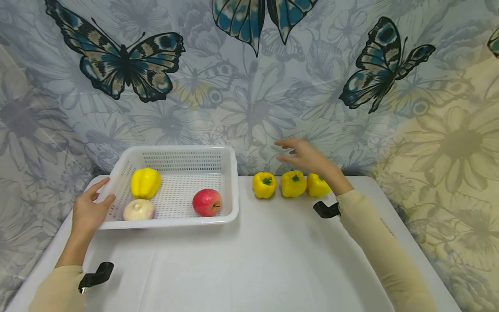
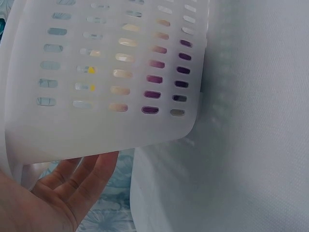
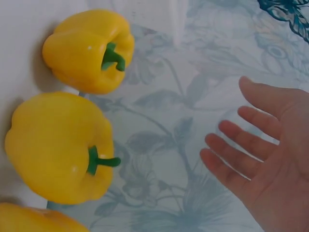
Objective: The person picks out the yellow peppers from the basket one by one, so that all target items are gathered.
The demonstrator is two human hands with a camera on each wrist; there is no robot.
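Note:
A white plastic basket (image 1: 187, 222) with slotted walls stands on the left of the table. My left hand (image 1: 89, 210) holds its left rim, thumb over the edge; in the left wrist view the fingers (image 2: 99, 176) lie along the outside of the wall. Inside the basket are a yellow bell pepper (image 1: 146, 183), a pale onion (image 1: 138, 210) and a red apple (image 1: 207, 202). My right hand (image 1: 304, 157), fingers spread and holding nothing, hovers above and behind a row of three yellow bell peppers (image 1: 293, 183). Green stems show on the peppers in the right wrist view.
A white cloth covers the table (image 1: 249, 268). Behind it hangs a floral fabric (image 1: 249, 108) with large blue butterflies, close to the table's back edge. A black wrist mount (image 1: 326, 210) sits on my right sleeve, another mount (image 1: 97, 275) on the left.

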